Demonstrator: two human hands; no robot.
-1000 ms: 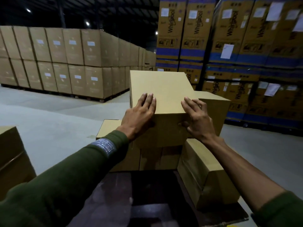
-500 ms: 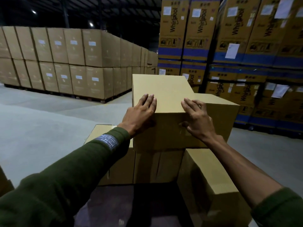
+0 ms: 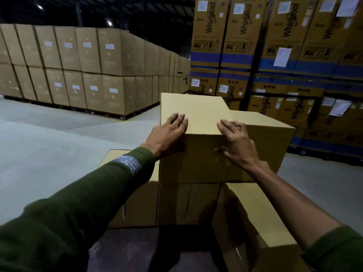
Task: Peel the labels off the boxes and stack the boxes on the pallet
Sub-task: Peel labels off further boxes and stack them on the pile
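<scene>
Dim warehouse w/ grey concrete floor (image 3: 49, 146); dark pallet (image 3: 125, 250) low in front, carrying plain cardboard boxes.

Left hand (image 3: 167, 134): fingers straight and pressed together, lying flat over near top edge of top box (image 3: 196, 116), palm against its near face. Right hand (image 3: 235, 142): fingers slightly spread, tips on same top edge nearer the right corner, thumb against the near face. Neither hand curls round anything. Label (image 3: 127, 163), blue-white w/ small print, is stuck on left green sleeve (image 3: 78, 203) just behind the wrist.

Top box sits on lower boxes (image 3: 188, 203), two side by side on pallet. Second upper box (image 3: 271, 138) touches top box's right side, a bit lower. Long box (image 3: 255, 213) lies under right forearm, running toward camera, at pallet's right edge.

Open floor to left of stack and beyond it to the right. Far left: big block of brown cartons (image 3: 88, 65), two tiers, white labels. Far right: tall Whirlpool cartons (image 3: 245, 36) w/ blue bands, close behind the stack. Ceiling lamps (image 3: 40, 6) above, dark roof.
</scene>
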